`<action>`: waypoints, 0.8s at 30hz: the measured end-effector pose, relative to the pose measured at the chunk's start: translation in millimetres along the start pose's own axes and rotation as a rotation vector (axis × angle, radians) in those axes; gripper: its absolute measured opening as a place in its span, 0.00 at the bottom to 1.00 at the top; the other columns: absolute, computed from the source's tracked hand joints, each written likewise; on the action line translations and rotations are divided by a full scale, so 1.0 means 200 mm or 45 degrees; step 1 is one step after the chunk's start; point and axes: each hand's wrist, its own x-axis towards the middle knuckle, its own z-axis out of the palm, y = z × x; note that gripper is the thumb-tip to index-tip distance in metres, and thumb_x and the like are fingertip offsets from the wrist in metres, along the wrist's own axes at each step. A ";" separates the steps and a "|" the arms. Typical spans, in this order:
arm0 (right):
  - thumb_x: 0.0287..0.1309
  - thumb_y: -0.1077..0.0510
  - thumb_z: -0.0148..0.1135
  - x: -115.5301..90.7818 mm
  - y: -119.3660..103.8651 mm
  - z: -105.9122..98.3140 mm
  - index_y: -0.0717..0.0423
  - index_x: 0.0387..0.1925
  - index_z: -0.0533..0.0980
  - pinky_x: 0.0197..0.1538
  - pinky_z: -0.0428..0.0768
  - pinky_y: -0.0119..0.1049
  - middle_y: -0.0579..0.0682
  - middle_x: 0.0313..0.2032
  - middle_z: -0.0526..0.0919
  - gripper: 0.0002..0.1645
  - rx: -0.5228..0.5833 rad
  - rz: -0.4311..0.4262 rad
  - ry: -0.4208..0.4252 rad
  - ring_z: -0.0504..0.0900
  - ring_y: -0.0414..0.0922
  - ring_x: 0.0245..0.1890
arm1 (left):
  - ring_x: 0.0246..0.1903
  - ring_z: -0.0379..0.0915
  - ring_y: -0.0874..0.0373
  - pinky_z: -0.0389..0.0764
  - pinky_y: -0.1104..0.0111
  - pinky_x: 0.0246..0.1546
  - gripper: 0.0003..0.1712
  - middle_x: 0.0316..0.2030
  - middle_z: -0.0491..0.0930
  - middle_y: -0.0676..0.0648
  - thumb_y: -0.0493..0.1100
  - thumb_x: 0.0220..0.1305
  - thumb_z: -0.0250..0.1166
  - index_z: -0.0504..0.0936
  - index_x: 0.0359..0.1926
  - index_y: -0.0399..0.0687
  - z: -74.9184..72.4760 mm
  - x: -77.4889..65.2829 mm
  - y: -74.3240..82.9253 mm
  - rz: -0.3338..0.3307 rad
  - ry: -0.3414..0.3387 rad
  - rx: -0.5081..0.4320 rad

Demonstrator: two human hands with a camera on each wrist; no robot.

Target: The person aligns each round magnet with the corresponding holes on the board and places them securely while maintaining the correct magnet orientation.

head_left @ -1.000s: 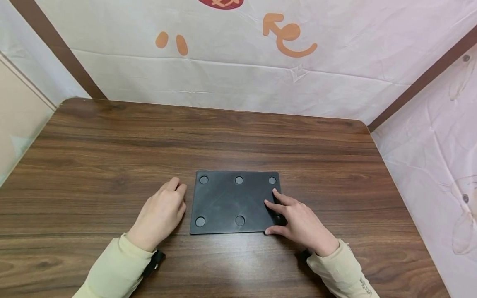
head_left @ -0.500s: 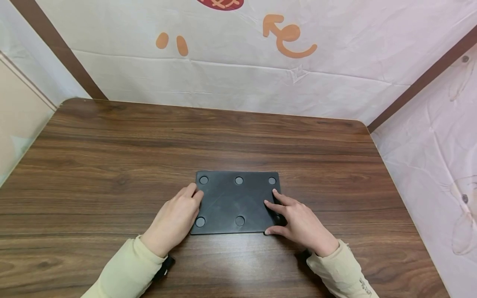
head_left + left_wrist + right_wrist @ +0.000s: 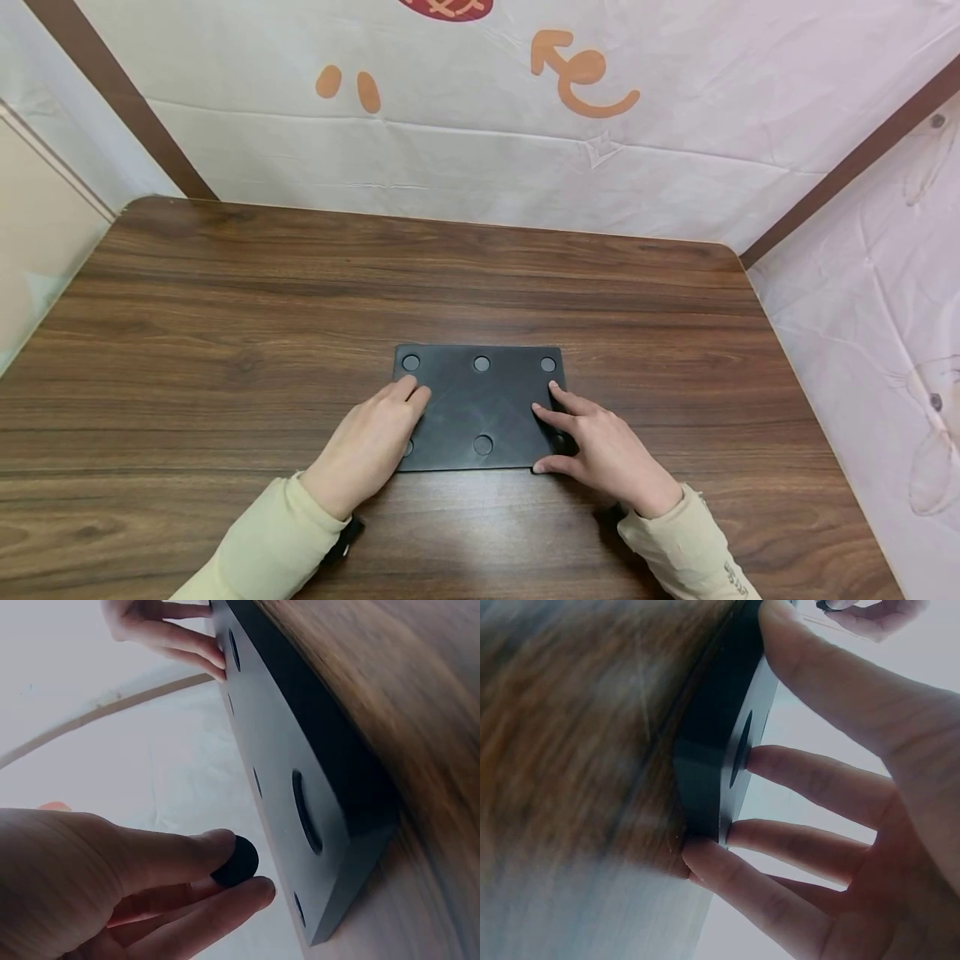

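A black rectangular board (image 3: 480, 408) lies on the table, with round recesses (image 3: 483, 445) along its long edges. Over the board's left end is my left hand (image 3: 367, 446). In the left wrist view, its thumb and a finger pinch a small black disc (image 3: 241, 864), held just off the board's top face. From the head the disc is hidden under the hand. My right hand (image 3: 611, 450) rests at the board's right end, fingers spread and fairly straight. Two fingertips touch the top face near a recess, and the thumb lies at the near edge.
The brown wood-grain table (image 3: 262, 283) runs back to a white sheet (image 3: 465, 158) with orange and red prints. Another pale sheet (image 3: 862, 350) hangs along the right side. A dark strap piece (image 3: 345, 542) shows under my left wrist.
My left hand has moved right from the table beside the board to over its left end, covering much of the near-left recess. The right hand and the board have stayed put.
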 end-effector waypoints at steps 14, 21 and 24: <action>0.40 0.38 0.74 0.00 0.00 0.00 0.54 0.59 0.76 0.52 0.78 0.48 0.64 0.64 0.69 0.44 0.000 -0.003 0.002 0.77 0.55 0.58 | 0.21 0.70 0.56 0.70 0.68 0.14 0.12 0.23 0.67 0.49 0.24 0.50 0.65 0.73 0.25 0.41 0.04 0.02 0.06 0.040 0.074 0.043; 0.40 0.38 0.74 0.00 0.00 0.00 0.54 0.59 0.76 0.52 0.79 0.48 0.64 0.64 0.69 0.44 0.001 -0.006 0.005 0.77 0.55 0.58 | 0.22 0.68 0.57 0.70 0.68 0.15 0.12 0.23 0.66 0.49 0.25 0.51 0.65 0.72 0.24 0.42 0.06 0.03 0.09 0.069 0.059 0.007; 0.40 0.38 0.74 0.00 0.00 0.00 0.54 0.59 0.76 0.52 0.79 0.48 0.64 0.64 0.69 0.44 0.001 -0.007 0.004 0.77 0.55 0.58 | 0.24 0.69 0.56 0.72 0.68 0.17 0.12 0.24 0.66 0.50 0.24 0.50 0.64 0.73 0.26 0.42 0.06 0.04 0.11 0.091 0.032 -0.022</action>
